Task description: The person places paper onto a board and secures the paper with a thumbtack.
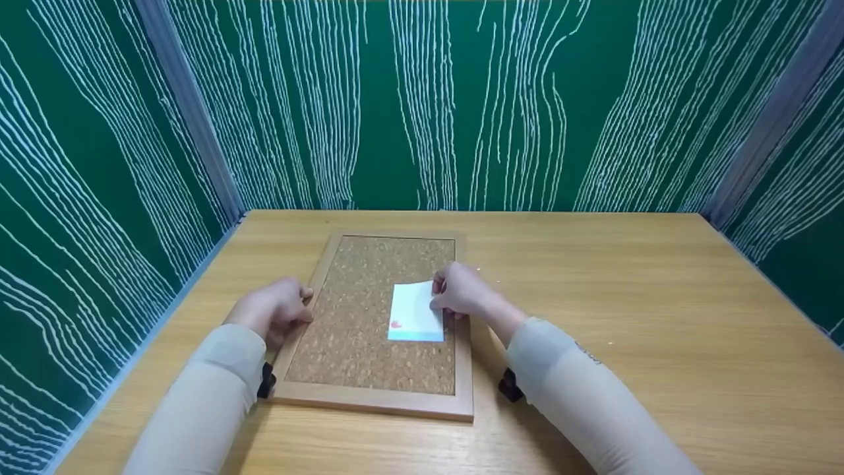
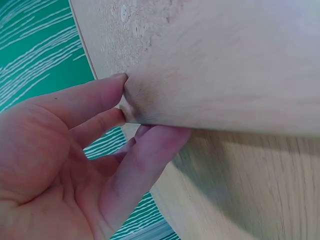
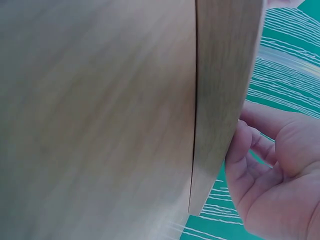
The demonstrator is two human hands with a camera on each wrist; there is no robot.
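A cork board [image 1: 369,330] in a pale wooden frame [image 1: 372,400] lies flat on the table. A white card [image 1: 414,318] with a small red mark lies on the cork right of its middle. My right hand [image 1: 443,294] has curled fingers at the card's upper right corner and pinches it there. In the right wrist view the right hand [image 3: 252,160] sits beside the frame [image 3: 220,100], and the card is hidden. My left hand [image 1: 300,305] rests at the frame's left side. Up close, the left hand's [image 2: 125,107] fairly straight fingertips touch the frame [image 2: 225,65].
The wooden table [image 1: 626,316] stretches wide to the right of the board and ahead of it. Green walls with white wavy lines [image 1: 422,99] close in the back and both sides. The table's left edge [image 1: 178,310] runs close to my left hand.
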